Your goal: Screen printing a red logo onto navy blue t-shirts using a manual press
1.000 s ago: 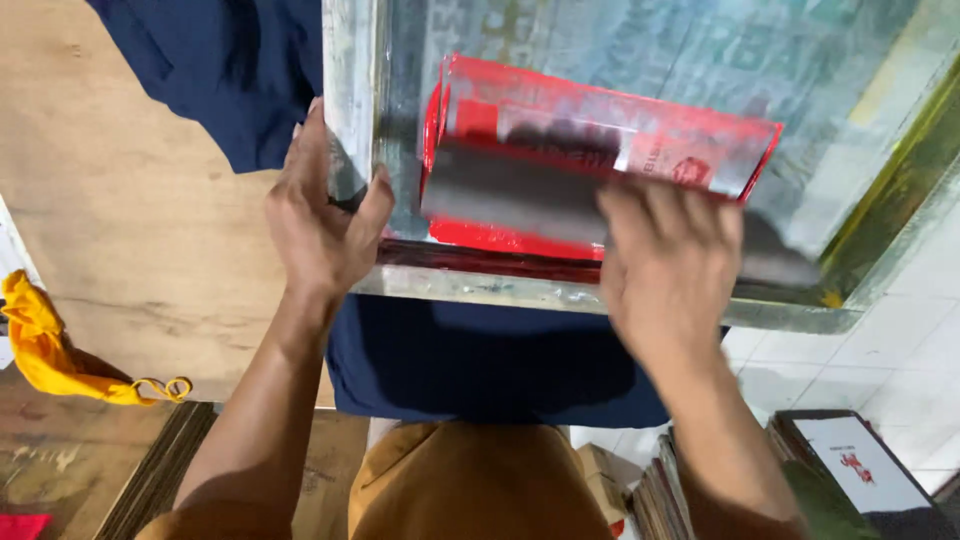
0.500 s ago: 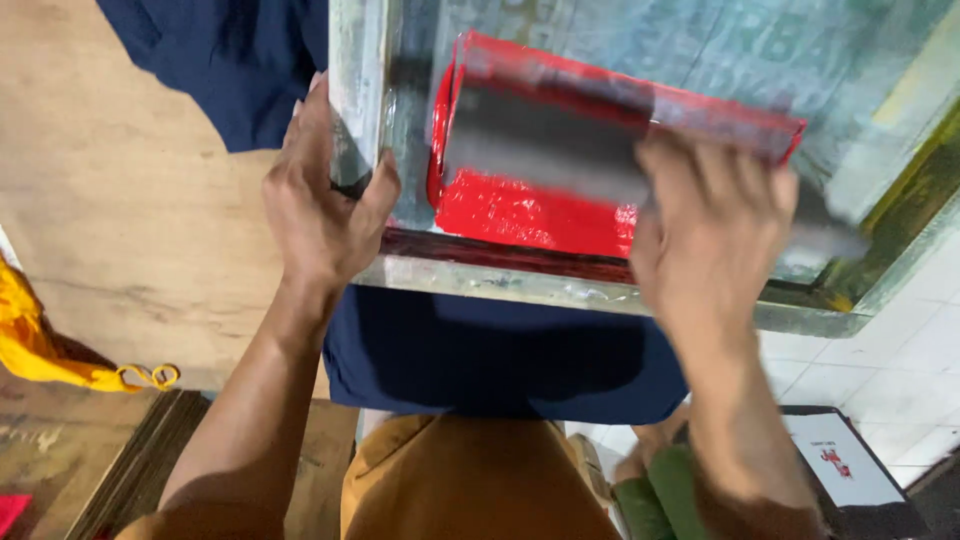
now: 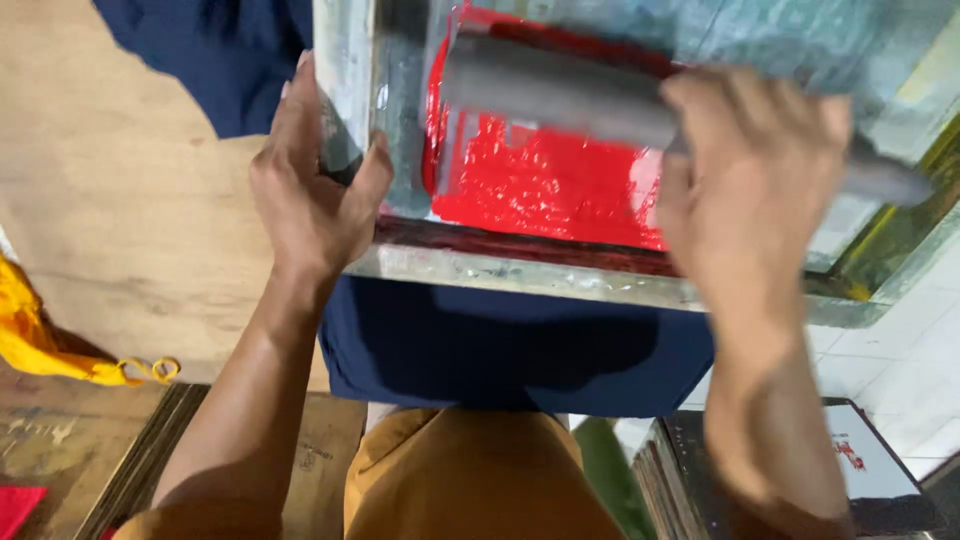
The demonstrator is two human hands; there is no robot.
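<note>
The left hand [image 3: 315, 200] clamps its grip on the near-left corner of the screen-printing frame [image 3: 520, 275], thumb on the inner edge, fingers wrapped over the outer side. The right hand [image 3: 750, 190] holds a closed grip on the grey squeegee [image 3: 555, 90], which lies across the mesh above a patch of red ink [image 3: 540, 185]. A navy garment [image 3: 510, 350] lies under the frame on the wooden tabletop [image 3: 120, 200], with a yellow cloth [image 3: 45, 340] at the left edge
</note>
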